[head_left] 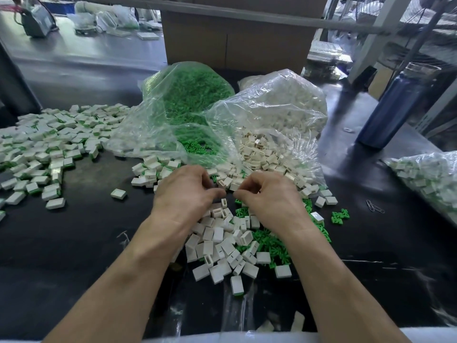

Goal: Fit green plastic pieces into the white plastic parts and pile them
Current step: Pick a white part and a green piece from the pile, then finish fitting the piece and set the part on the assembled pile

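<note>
My left hand and my right hand meet, fingers curled, above a heap of loose white plastic parts on the black table. What the fingertips pinch is hidden. Loose green pieces lie under and to the right of the white parts. A clear bag of green pieces and a clear bag of white parts lie open just beyond my hands. A wide pile of fitted white-and-green parts covers the table's left side.
A blue bottle stands at the right. Another clear bag of fitted parts lies at the right edge. A paper clip rests near it. A cardboard box stands behind the bags.
</note>
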The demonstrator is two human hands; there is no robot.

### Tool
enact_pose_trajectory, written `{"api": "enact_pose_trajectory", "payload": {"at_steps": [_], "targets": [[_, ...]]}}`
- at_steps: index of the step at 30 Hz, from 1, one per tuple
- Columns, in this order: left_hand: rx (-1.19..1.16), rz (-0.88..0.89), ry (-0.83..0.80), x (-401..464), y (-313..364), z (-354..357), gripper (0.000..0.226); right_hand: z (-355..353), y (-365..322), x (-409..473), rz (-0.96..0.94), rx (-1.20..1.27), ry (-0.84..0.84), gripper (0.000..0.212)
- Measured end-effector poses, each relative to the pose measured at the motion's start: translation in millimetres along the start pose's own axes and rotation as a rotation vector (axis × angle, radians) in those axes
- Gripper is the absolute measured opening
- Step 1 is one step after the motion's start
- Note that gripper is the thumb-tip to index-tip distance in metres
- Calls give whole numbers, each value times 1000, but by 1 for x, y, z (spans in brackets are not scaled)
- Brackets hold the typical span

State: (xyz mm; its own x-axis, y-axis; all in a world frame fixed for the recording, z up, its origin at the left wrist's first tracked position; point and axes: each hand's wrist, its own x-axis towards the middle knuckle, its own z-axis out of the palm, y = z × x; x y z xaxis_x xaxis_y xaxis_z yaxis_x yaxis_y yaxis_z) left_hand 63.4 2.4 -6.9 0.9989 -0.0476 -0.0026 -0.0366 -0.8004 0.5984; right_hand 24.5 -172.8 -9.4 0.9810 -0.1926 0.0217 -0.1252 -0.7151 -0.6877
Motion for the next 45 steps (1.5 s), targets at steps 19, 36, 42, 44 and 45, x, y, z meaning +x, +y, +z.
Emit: {"api": "enact_pose_trajectory", "payload": {"at_steps": [19,36,42,44,45], "targets": [[-511,85,-33,-3,7,-13,10,5,-8,-4,-90,184,-13,9],[-29,-76,427,23,-31,-28,20,3,-12,-12,-117,73,-204,8],[-152,30,341,17,-24,-22,8,4,-10,-10,-100,101,-164,7],[-249,137,205,12,-17,-18,8,5,-7,-8,-98,127,-118,7],[-276,186,125,9,-15,-16,10,6,-5,-6,-95,152,-90,7]]}}
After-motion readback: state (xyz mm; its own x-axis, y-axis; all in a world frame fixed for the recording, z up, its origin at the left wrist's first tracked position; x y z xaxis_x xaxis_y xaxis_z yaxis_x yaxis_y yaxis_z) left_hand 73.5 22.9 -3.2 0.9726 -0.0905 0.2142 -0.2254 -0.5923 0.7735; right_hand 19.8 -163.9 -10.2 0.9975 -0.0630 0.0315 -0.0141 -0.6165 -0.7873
